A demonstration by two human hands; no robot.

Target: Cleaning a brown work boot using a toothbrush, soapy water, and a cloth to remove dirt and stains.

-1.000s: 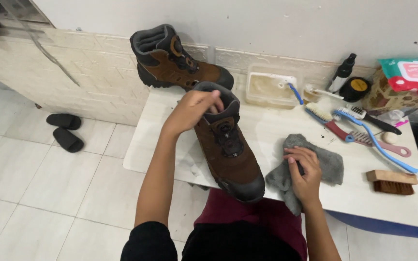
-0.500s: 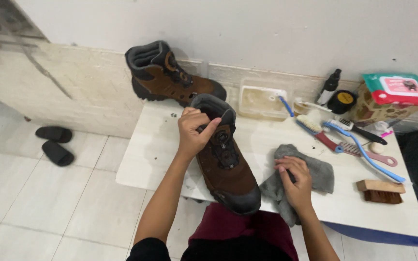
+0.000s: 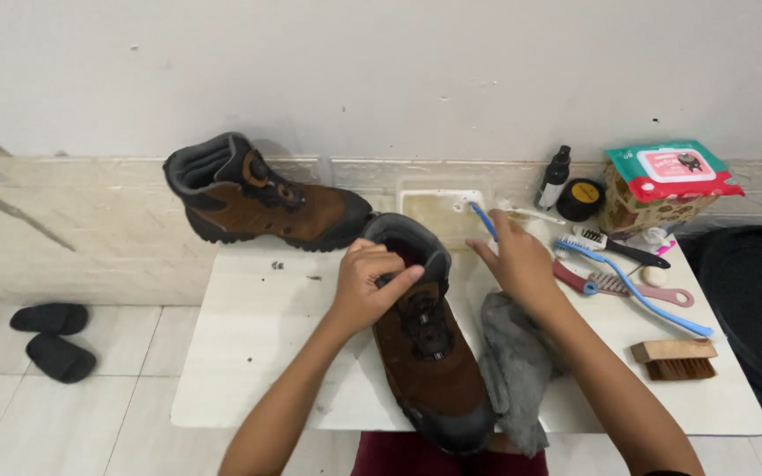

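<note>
A brown high-top boot (image 3: 429,361) lies on the white table (image 3: 257,353), toe toward me. My left hand (image 3: 368,282) grips its dark padded collar at the top. My right hand (image 3: 518,260) is stretched to the near right corner of a white tub of murky water (image 3: 438,211), its fingers closed on the handle of a blue toothbrush (image 3: 482,220) that leans on the tub's rim. A crumpled grey cloth (image 3: 513,370) lies beside the boot, under my right forearm. The matching second boot (image 3: 257,198) stands on its sole on the ledge behind.
At the back right are a black bottle (image 3: 555,176), a round tin (image 3: 581,198) and a pack of wipes (image 3: 668,172). Several brushes lie right of my hand, among them a long blue one (image 3: 641,286) and a wooden one (image 3: 676,357). A black bin (image 3: 751,308) stands right; black slippers (image 3: 55,339) lie on the floor.
My right hand has let go of the grey cloth and moved up to the tub, closing on the blue toothbrush. My left hand keeps its hold on the boot's collar.
</note>
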